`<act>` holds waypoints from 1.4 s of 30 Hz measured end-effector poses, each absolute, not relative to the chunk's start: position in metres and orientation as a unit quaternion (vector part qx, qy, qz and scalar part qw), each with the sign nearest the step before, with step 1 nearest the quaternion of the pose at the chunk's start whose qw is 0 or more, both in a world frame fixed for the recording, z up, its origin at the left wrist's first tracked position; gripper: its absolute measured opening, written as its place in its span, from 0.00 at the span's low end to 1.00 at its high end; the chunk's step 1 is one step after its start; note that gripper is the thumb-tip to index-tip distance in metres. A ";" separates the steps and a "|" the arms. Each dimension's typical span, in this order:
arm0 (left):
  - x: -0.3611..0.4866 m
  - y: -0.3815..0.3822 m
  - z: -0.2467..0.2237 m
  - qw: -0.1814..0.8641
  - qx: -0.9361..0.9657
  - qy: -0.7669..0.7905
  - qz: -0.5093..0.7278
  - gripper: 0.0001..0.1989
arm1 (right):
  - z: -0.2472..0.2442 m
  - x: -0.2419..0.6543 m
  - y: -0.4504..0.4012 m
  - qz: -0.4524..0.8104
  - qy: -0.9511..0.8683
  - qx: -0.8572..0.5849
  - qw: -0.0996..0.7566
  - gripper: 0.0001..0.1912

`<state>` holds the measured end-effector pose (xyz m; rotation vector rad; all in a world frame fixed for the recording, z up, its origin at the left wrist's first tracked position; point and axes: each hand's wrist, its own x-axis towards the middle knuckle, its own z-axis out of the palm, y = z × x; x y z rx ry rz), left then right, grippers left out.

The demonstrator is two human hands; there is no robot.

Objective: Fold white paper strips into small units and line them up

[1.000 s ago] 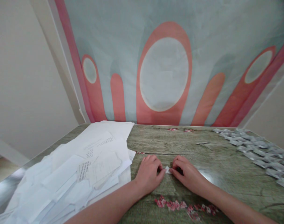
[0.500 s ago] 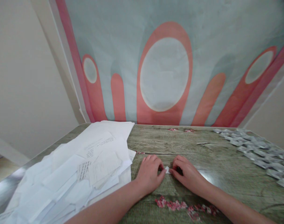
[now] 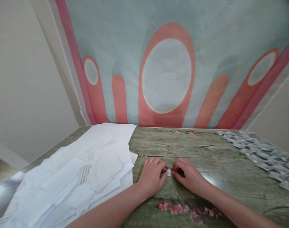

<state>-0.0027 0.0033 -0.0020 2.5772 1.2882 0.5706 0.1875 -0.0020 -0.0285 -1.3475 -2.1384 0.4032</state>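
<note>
A small folded white piece of paper [image 3: 169, 172] lies on the wood-patterned table between my hands. My left hand [image 3: 153, 177] pinches its left side between thumb and fingertips. From the right, the curled fingers of my right hand [image 3: 188, 174] hold its other side. Parts of the paper are covered by the fingertips, so its full shape is hidden. Both hands rest low, close to the table surface.
Loose white sheets and torn pieces [image 3: 106, 172], some with print, spread over the left of the table [image 3: 158, 142]. Rows of folded pale paper pieces [image 3: 260, 152] lie at the right. A patterned sheet [image 3: 129, 38] hangs behind the table's far edge.
The view has shifted very slightly. Both hands keep nearly the same pose around the small paper, with only a slight shift of the left fingertips.
</note>
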 end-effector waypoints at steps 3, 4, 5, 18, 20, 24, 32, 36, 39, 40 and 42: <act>-0.003 0.002 -0.001 0.093 0.882 0.425 0.183 0.05 | -0.030 0.188 -0.001 0.146 -0.801 -0.503 0.292 0.06; -0.003 0.002 0.000 0.089 0.884 0.421 0.180 0.05 | -0.030 0.188 -0.001 0.146 -0.800 -0.504 0.292 0.06; -0.004 0.002 0.000 0.084 0.887 0.417 0.177 0.06 | -0.030 0.188 -0.001 0.147 -0.799 -0.505 0.291 0.06; -0.007 0.003 -0.004 0.069 0.905 0.382 0.173 0.08 | -0.027 0.183 -0.009 0.147 -0.785 -0.514 0.314 0.04; -0.008 0.003 -0.004 0.070 0.906 0.378 0.175 0.08 | -0.025 0.182 -0.012 0.137 -0.794 -0.503 0.314 0.04; -0.007 0.001 -0.002 0.062 0.907 0.379 0.174 0.08 | -0.020 0.181 -0.020 0.071 -0.840 -0.464 0.273 0.07; -0.005 -0.001 -0.003 0.043 0.901 0.391 0.181 0.09 | -0.026 0.174 -0.038 -0.137 -0.884 -0.427 0.131 0.14; -0.006 -0.001 -0.003 0.033 0.903 0.390 0.176 0.09 | -0.028 0.170 -0.042 -0.150 -0.884 -0.432 0.098 0.15; -0.005 -0.002 0.000 0.017 0.907 0.386 0.166 0.10 | -0.023 0.170 -0.041 -0.126 -0.883 -0.444 0.084 0.15; -0.004 -0.004 0.001 0.009 0.910 0.382 0.161 0.09 | -0.021 0.171 -0.040 -0.113 -0.884 -0.447 0.080 0.14; -0.003 -0.007 0.005 -0.010 0.917 0.369 0.150 0.08 | -0.014 0.174 -0.039 -0.083 -0.884 -0.455 0.069 0.14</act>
